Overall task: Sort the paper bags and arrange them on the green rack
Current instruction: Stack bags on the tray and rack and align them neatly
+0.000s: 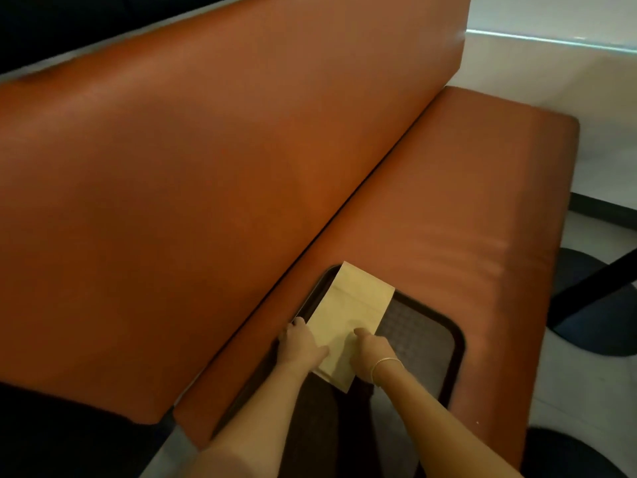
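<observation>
Orange padded bench (448, 201) against a matching backrest (206, 150), pale floor at 3 o'clock. On the seat, at 6 o'clock, a dark brown tray (431, 326), probably there to keep the bags together. Across it a flat paper bag (348, 308), far end over the tray rim at 12 o'clock. Left hand (301, 346) pinching its left edge, right hand (374, 346), braceleted, curled onto its near face, seemingly squaring it. No green rack visible.

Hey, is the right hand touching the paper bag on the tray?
Touching. The head view shows the right hand with its fingers curled down onto the paper bag.
</observation>
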`<state>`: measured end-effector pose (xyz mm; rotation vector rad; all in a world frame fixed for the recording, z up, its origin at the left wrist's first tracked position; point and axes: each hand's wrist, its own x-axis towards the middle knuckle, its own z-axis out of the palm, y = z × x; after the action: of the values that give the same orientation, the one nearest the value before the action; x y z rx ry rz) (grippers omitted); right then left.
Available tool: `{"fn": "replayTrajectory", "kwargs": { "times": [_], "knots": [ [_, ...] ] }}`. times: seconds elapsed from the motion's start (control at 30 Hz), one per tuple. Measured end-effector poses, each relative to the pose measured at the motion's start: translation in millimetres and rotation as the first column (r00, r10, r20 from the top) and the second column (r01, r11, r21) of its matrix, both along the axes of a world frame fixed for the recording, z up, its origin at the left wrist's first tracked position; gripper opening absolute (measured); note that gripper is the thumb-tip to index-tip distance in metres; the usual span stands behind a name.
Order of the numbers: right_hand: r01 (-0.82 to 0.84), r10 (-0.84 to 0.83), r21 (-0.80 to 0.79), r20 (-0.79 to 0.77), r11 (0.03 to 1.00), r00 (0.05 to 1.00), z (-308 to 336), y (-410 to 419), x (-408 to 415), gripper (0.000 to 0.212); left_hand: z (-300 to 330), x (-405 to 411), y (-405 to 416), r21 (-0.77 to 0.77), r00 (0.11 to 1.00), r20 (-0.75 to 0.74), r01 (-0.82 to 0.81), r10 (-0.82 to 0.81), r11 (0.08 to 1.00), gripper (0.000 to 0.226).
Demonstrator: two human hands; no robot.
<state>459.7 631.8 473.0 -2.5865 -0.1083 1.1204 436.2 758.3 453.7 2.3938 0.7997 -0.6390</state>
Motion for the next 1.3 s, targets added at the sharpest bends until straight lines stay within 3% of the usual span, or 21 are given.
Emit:
{"fn": "replayTrajectory", "kwargs": {
  "times": [0.17, 0.37, 0.7, 0.8, 0.87, 1.0, 1.07, 1.13, 1.2, 1.3],
  "knots": [
    [-0.085, 0.078, -0.108, -0.071, 0.990, 0.994, -5, 4, 7, 0.046, -10, 9, -5, 0.053, 0.994, -0.087, -0.062, 0.066, 0.997, 0.081],
    [-0.035, 0.031, -0.092, -0.039, 0.995, 0.999, -11, 10, -1, 0.048, -12, 16, -8, 0.082, 0.987, -0.156, -0.014, 0.026, 0.997, 0.053],
    [0.005, -0.004, 0.006, -0.057, 1.000, 0.998, 2, -7, -7, 0.054, 2, 2, -27, -0.088, 0.986, 0.084, -0.137, 0.144, 0.987, 0.055],
    [0.089, -0.086, 0.091, -0.039, 0.992, 0.996, 2, -18, -15, 0.068, 12, -4, -30, -0.082, 0.988, 0.134, -0.070, 0.081, 0.994, 0.037],
    [0.222, -0.226, 0.179, 0.003, 0.958, 0.974, 2, -25, -19, 0.076, 20, -10, -28, -0.069, 0.982, 0.189, 0.004, 0.009, 0.998, 0.027],
    [0.511, -0.595, 0.378, 0.148, 0.772, 0.790, 21, -46, -14, 0.087, 36, -24, -23, -0.023, 0.942, 0.286, 0.192, -0.178, 0.981, 0.028],
    [0.549, -0.677, 0.430, 0.237, 0.717, 0.697, 38, -63, -11, 0.098, 50, -33, -21, 0.020, 0.905, 0.309, 0.303, -0.294, 0.953, 0.028],
    [0.495, -0.636, 0.418, 0.340, 0.762, 0.693, 60, -81, -16, 0.102, 68, -42, -18, 0.054, 0.875, 0.320, 0.365, -0.362, 0.930, 0.028],
    [0.341, -0.494, 0.391, 0.417, 0.855, 0.762, 82, -99, -23, 0.084, 86, -51, -17, 0.061, 0.860, 0.333, 0.389, -0.386, 0.919, 0.034],
    [0.206, -0.374, 0.418, 0.375, 0.885, 0.848, 120, -121, -36, 0.030, 121, -64, -24, 0.070, 0.842, 0.351, 0.413, -0.410, 0.908, 0.034]
  ]
}}
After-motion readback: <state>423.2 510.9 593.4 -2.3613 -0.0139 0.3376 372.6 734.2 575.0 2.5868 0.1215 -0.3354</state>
